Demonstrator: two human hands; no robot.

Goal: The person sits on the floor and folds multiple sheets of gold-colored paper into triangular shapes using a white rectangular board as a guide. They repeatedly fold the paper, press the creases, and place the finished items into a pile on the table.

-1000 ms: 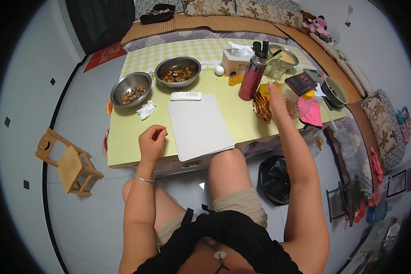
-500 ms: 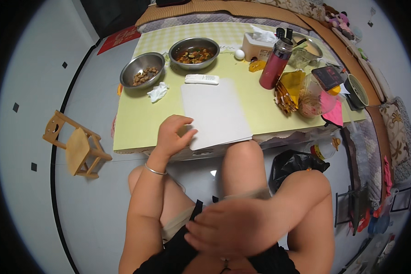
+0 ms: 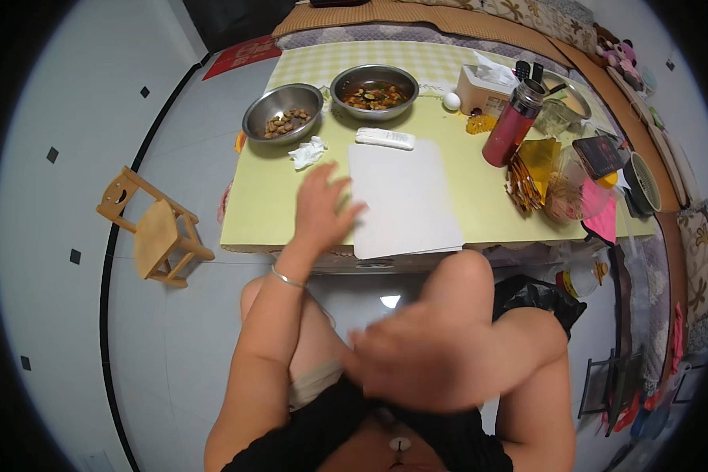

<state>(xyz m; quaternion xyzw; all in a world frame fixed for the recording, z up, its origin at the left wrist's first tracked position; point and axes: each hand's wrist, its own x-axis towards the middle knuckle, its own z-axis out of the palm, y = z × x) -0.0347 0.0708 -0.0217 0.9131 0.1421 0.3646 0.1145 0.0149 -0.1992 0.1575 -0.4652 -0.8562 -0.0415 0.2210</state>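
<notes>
My left hand (image 3: 326, 206) hovers at the left edge of a small stack of white sheets (image 3: 405, 200) on the table. Its fingers are apart and hold nothing; whether they touch the sheets I cannot tell. Above my lap is my right hand (image 3: 421, 358), blurred by motion, with loosely stretched fingers and nothing visible in them. A white oblong thing (image 3: 385, 139), perhaps a remote control, lies at the far edge of the sheets. To the left sits a crumpled white tissue (image 3: 307, 153).
On the table (image 3: 267, 204) stand a metal bowl (image 3: 253, 118) of brown nuts and another bowl (image 3: 411, 98) with food in liquid. At right are a red flask (image 3: 511, 130), a tissue box (image 3: 480, 93) and a clear tub (image 3: 566, 193). A wooden chair (image 3: 157, 236) and black bag (image 3: 539, 299) are on the floor.
The view has shifted, so the table sits farther right in it. My left hand has moved a little farther along the sheets' left side, fingers more spread. My right hand has risen over my lap.
</notes>
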